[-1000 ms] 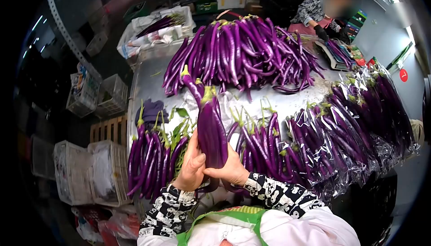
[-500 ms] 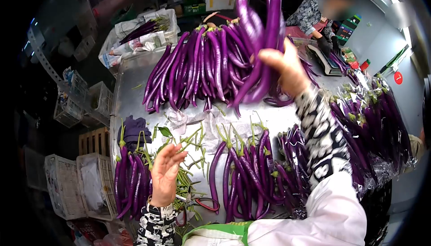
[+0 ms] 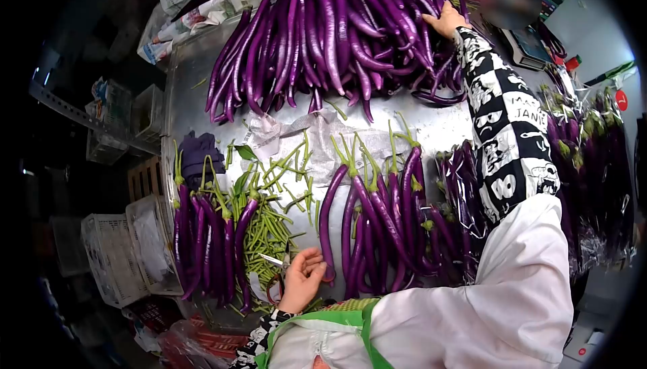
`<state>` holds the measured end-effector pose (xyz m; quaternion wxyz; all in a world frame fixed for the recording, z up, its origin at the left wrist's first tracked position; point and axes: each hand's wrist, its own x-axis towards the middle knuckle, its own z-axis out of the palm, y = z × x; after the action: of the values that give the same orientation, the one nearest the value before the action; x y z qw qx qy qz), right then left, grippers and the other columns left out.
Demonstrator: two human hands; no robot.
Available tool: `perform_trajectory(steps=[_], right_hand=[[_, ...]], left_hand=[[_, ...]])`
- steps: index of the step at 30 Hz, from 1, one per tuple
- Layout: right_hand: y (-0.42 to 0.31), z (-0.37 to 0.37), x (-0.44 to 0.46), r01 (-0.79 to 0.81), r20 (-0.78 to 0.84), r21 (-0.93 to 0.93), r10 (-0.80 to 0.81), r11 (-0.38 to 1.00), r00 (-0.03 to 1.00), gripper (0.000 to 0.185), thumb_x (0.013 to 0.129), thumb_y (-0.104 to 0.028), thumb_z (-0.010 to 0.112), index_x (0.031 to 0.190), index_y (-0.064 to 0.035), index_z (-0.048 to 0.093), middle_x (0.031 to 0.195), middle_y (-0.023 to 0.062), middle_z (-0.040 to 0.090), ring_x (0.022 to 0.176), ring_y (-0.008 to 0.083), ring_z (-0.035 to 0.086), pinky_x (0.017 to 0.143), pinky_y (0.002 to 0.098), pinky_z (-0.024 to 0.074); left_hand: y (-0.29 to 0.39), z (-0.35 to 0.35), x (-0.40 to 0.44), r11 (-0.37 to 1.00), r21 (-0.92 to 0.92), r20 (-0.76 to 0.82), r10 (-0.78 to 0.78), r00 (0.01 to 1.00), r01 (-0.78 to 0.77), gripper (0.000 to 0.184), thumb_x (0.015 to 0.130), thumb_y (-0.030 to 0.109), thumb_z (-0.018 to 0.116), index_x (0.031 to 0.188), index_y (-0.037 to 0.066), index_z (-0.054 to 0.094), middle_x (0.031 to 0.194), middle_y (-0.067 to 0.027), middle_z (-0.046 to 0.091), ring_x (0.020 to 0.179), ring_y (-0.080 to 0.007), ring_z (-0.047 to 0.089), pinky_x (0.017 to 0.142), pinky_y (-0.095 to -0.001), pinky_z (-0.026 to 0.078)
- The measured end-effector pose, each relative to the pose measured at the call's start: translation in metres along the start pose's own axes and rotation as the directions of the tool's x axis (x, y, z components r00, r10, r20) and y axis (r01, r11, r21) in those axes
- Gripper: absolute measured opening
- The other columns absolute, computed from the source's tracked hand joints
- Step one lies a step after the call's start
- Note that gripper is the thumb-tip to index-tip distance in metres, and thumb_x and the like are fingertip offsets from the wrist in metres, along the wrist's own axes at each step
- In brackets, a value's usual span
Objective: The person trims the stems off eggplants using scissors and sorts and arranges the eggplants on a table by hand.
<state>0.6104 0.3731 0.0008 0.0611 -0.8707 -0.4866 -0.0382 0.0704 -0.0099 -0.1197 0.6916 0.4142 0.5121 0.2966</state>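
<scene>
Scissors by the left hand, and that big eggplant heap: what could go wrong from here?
The left hand is right beside the scissors, so a careless move might nick a finger. The right hand is at the heap's edge; eggplants there could slide. Scattered green stems might get mixed in with nearby eggplants.

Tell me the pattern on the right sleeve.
The right sleeve: black-and-white checks with cartoon figures and lettering, best in the head view.
</scene>
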Motion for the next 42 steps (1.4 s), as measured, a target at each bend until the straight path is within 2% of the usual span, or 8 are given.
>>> perform_trajectory(steps=[7, 12, 15, 22, 29, 32, 35, 42], right_hand=[[-0.011, -0.033, -0.124, 0.25, -0.344, 0.04, -0.222, 0.967, 0.912, 0.061, 0.082, -0.053, 0.064, 0.116, -0.0025, 0.06, 0.124, 0.0214, 0.058, 0.117, 0.0364, 0.054, 0.099, 0.0478, 0.0428], [-0.008, -0.033, -0.306, 0.483, -0.157, 0.439, -0.465, 0.758, 0.871, 0.056, 0.087, -0.04, 0.064, 0.121, 0.0038, 0.056, 0.109, 0.0229, 0.065, 0.094, 0.0308, 0.066, 0.082, 0.0426, 0.0532], [-0.011, -0.035, -0.42, 0.227, 0.165, 0.535, -0.364, 0.814, 0.917, 0.048, 0.085, -0.042, 0.066, 0.109, -0.0007, 0.061, 0.084, 0.0179, 0.068, 0.078, 0.0321, 0.068, 0.072, 0.0396, 0.0543], [0.004, 0.023, -0.547, 0.245, 0.046, 0.273, -0.267, 0.93, 0.963, 0.045, 0.079, -0.03, 0.07, 0.11, -0.0005, 0.056, 0.084, 0.0208, 0.065, 0.078, 0.0395, 0.065, 0.071, 0.0487, 0.0514], [0.013, 0.013, -0.573, -0.355, 0.486, 0.739, -0.089, 0.573, 0.869, 0.032, 0.078, -0.019, 0.064, 0.1, 0.0032, 0.057, 0.087, 0.0225, 0.063, 0.081, 0.0381, 0.062, 0.077, 0.0443, 0.0483], [-0.005, 0.022, -0.588, -0.119, 0.307, 0.664, -0.123, 0.738, 0.944, 0.035, 0.081, -0.014, 0.061, 0.107, 0.0071, 0.052, 0.105, 0.0274, 0.054, 0.1, 0.0428, 0.054, 0.089, 0.0466, 0.0431], [-0.025, 0.03, -0.6, 0.082, 0.196, 0.622, -0.256, 0.779, 0.946, 0.049, 0.08, -0.015, 0.064, 0.117, 0.0088, 0.044, 0.112, 0.0304, 0.048, 0.103, 0.0473, 0.049, 0.092, 0.051, 0.0415], [-0.053, 0.023, -0.602, 0.03, 0.4, 0.4, -0.204, 0.916, 0.893, 0.097, 0.073, -0.02, 0.076, 0.144, 0.0072, 0.016, 0.115, 0.034, 0.043, 0.11, 0.0505, 0.046, 0.095, 0.0508, 0.0422]], left_hand=[[-0.001, 0.014, 0.016, 0.826, 0.514, 0.079, 0.221, 0.972, -0.23, 0.051, 0.082, 0.008, 0.07, 0.127, -0.003, 0.048, 0.106, -0.0127, 0.057, 0.09, -0.0184, 0.059, 0.077, -0.0294, 0.052], [0.006, 0.006, 0.036, 0.748, 0.641, 0.058, 0.176, 0.983, -0.172, 0.048, 0.08, 0.02, 0.071, 0.116, -0.007, 0.055, 0.094, -0.0154, 0.06, 0.071, -0.0256, 0.064, 0.069, -0.0364, 0.052], [0.016, 0.006, 0.042, 0.668, 0.732, 0.061, 0.132, 0.989, -0.134, 0.046, 0.077, 0.03, 0.074, 0.103, -0.006, 0.061, 0.086, -0.0167, 0.065, 0.073, -0.0286, 0.066, 0.069, -0.0385, 0.053], [0.026, 0.017, 0.069, 0.387, 0.922, -0.015, 0.027, 1.0, 0.003, 0.039, 0.068, 0.037, 0.076, 0.076, 0.002, 0.06, 0.079, -0.0194, 0.067, 0.078, -0.0335, 0.066, 0.071, -0.0411, 0.051], [0.041, 0.019, 0.048, 0.808, 0.561, -0.027, 0.233, 0.972, -0.179, 0.036, 0.073, 0.019, 0.067, 0.094, -0.003, 0.049, 0.078, -0.0186, 0.061, 0.066, -0.0349, 0.06, 0.064, -0.0421, 0.049], [0.043, 0.021, 0.029, 0.467, 0.827, 0.14, 0.368, 0.919, -0.313, 0.038, 0.074, 0.015, 0.068, 0.101, -0.002, 0.049, 0.08, -0.0158, 0.061, 0.067, -0.0337, 0.059, 0.068, -0.0431, 0.048], [0.035, 0.01, 0.041, 0.546, 0.796, 0.047, 0.375, 0.926, -0.261, 0.037, 0.075, 0.011, 0.068, 0.104, -0.002, 0.05, 0.085, -0.0155, 0.058, 0.074, -0.0332, 0.058, 0.075, -0.0436, 0.047], [0.059, 0.01, 0.049, 0.485, 0.707, -0.239, 0.849, 0.471, -0.515, 0.037, 0.086, 0.012, 0.068, 0.111, -0.002, 0.044, 0.09, -0.0128, 0.052, 0.078, -0.0257, 0.057, 0.071, -0.0361, 0.046]])
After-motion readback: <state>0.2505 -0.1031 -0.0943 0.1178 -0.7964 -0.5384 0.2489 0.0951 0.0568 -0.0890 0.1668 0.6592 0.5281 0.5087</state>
